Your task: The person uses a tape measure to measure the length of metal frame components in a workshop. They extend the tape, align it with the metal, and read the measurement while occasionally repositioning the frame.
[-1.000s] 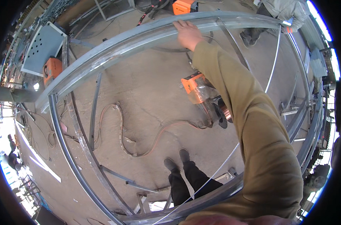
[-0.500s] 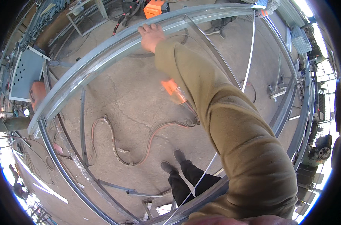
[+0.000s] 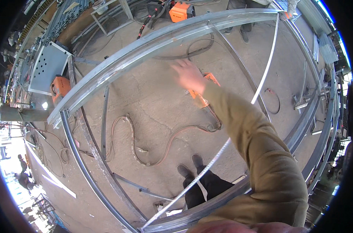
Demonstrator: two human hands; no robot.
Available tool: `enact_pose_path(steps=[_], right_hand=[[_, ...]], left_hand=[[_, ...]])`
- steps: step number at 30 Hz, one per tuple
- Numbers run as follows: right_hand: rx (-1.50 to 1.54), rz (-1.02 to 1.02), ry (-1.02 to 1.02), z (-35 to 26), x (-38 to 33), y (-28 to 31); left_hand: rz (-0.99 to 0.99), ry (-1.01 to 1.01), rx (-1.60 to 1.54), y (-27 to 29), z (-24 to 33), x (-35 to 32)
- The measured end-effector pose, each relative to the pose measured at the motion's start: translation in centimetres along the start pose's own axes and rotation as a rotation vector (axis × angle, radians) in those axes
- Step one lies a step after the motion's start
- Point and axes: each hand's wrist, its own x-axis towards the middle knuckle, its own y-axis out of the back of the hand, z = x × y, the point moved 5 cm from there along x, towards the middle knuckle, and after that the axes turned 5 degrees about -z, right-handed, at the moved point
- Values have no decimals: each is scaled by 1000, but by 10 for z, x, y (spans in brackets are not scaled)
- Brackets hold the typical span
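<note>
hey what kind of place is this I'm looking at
Probably a metal fabrication or welding yard: a large galvanised steel frame spans a concrete floor, orange welding machines stand about, and cables trail across the ground.

The right hand [image 3: 189, 75] hangs in open air just near of the broad galvanized beam [image 3: 161, 40] that arcs across the far side; that beam blocks any reach farther out. To the right, a thin diagonal rod [image 3: 262, 85] crosses close beside the forearm and narrows passage on that side. Left of the hand, a wide gap opens between the beam and the curved left rail [image 3: 79, 155], barred only by a slim upright strut [image 3: 104, 120]. Below, an orange machine [image 3: 201, 95] and a looping hose [image 3: 145, 143] lie on the concrete floor [image 3: 153, 101].
</note>
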Motion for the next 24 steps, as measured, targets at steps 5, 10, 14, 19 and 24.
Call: enact_pose_path(steps=[5, 10, 14, 19, 24], right_hand=[[105, 150, -175, 12, -114, 79], [40, 405, -573, 30, -236, 156], [-29, 585, -692, 22, -306, 176], [637, 350, -948, 36, -350, 159], [1870, -13, -1078, -48, -358, 99]], left_hand=[[-7, -34, -8, -7, -1, -14], [-9, -97, -24, -12, -1, -27], [-9, -160, -42, -21, -4, -42], [-32, -281, -75, -41, -8, -63], [-89, -415, -151, -76, -15, -84]])
